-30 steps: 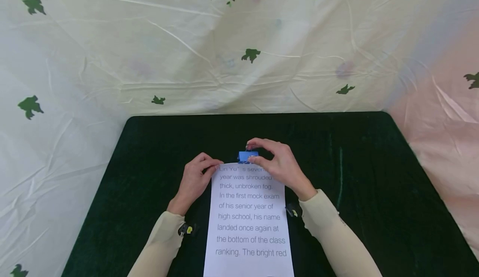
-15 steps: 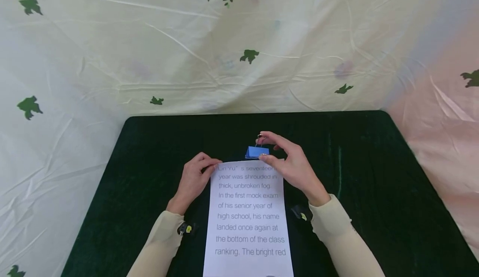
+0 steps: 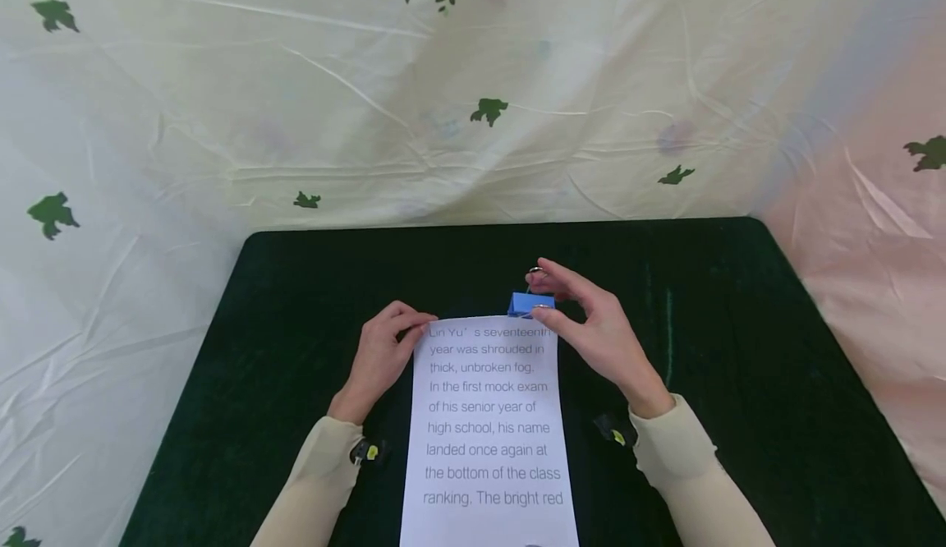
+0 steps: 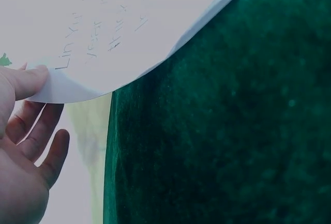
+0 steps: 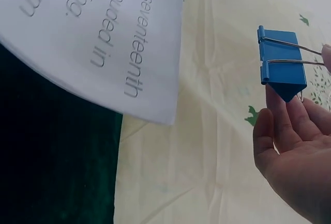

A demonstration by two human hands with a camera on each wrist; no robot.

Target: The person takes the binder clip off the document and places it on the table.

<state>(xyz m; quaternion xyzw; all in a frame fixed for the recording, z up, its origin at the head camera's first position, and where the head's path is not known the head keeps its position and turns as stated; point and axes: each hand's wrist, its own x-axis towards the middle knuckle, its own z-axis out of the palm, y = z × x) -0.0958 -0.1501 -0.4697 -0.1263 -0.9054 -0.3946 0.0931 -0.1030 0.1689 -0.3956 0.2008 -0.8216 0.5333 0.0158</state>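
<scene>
Between the two hands stretches white paper (image 3: 488,407) printed with large English text; whether it is one sheet or a stack I cannot tell. My left hand (image 3: 380,358) pinches its top left corner, the thumb (image 4: 31,81) lying on the printed face in the left wrist view. My right hand (image 3: 602,333) holds a blue binder clip (image 3: 530,304) by its wire handles, thumb on one and fingers behind the other. In the right wrist view the clip (image 5: 283,61) is apart from the paper's top right corner, with nothing in its mouth.
A dark green cloth-covered table (image 3: 318,284) lies under the hands, its far edge beyond them. Pale fabric (image 3: 355,103) with green bird shapes hangs behind and at the sides. Small black cameras (image 3: 367,451) sit at both wrists.
My right hand has carried the clip rightward along the paper's top edge, from near the middle to the right corner. The left hand has kept its pinch in place.
</scene>
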